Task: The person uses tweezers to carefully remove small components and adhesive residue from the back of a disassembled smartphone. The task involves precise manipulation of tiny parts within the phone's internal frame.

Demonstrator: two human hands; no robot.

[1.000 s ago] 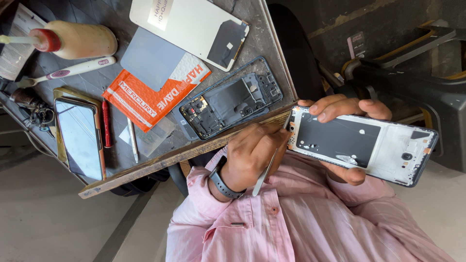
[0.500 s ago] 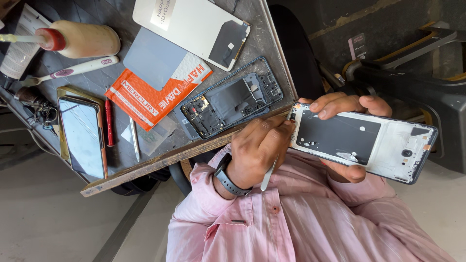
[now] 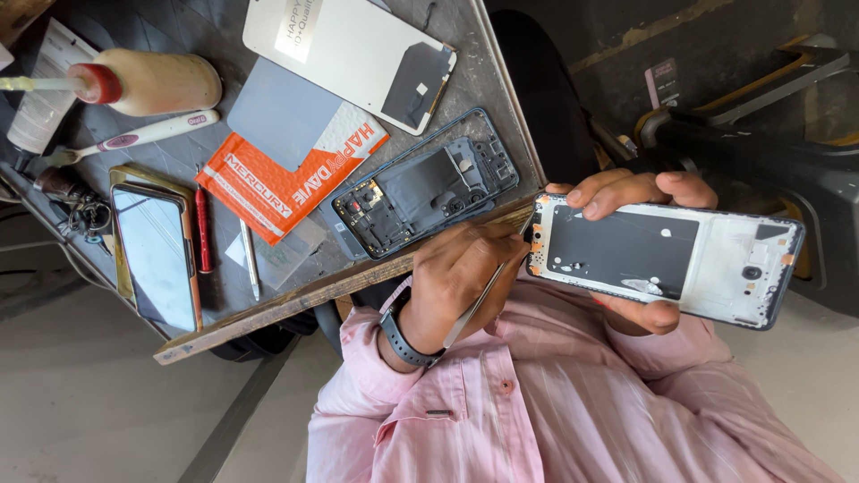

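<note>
My left hand [image 3: 461,268], with a dark watch on the wrist, grips thin metal tweezers [image 3: 479,300]. Their tip touches the left end of a stripped white phone frame [image 3: 667,259] that has a dark panel on it. My right hand [image 3: 631,190] holds this frame in front of my pink shirt, fingers over its far edge and a digit under its near edge. Both hands are just off the wooden edge of the workbench [image 3: 295,300]. On the bench, right beside my left hand, lies a dark phone housing [image 3: 425,192] with its circuit boards exposed.
The bench also carries a white phone back cover [image 3: 349,54], an orange packet [image 3: 282,174] under a grey sheet, a gold-edged phone [image 3: 152,255], a red pen [image 3: 203,233], a toothbrush [image 3: 134,139] and a beige bottle with a red nozzle [image 3: 148,82]. Dark machinery [image 3: 761,134] stands behind.
The left hand has shifted slightly up and right, so the tweezers' tip now meets the frame's left end. The right hand has kept the frame almost still.
</note>
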